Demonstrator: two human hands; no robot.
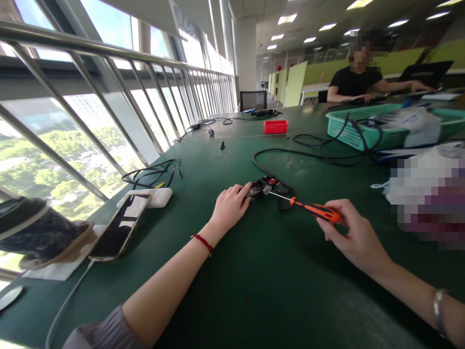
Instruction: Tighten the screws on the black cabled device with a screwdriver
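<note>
A small black electronic part (262, 186) with red and white bits lies on the green table (254, 271), with a black cable running from it. My left hand (229, 207) rests on the table with its fingers closed on the part's left end. My right hand (350, 233) pinches the orange handle of a screwdriver (315, 210). The screwdriver's metal tip points left into the part.
A phone (121, 224) leans on a white box (156, 197) at the left. Black cables (154, 173) lie near the window railing. A small red tray (275, 126) and a teal basket (363, 127) stand farther back. Another person (358, 80) sits at the far right end.
</note>
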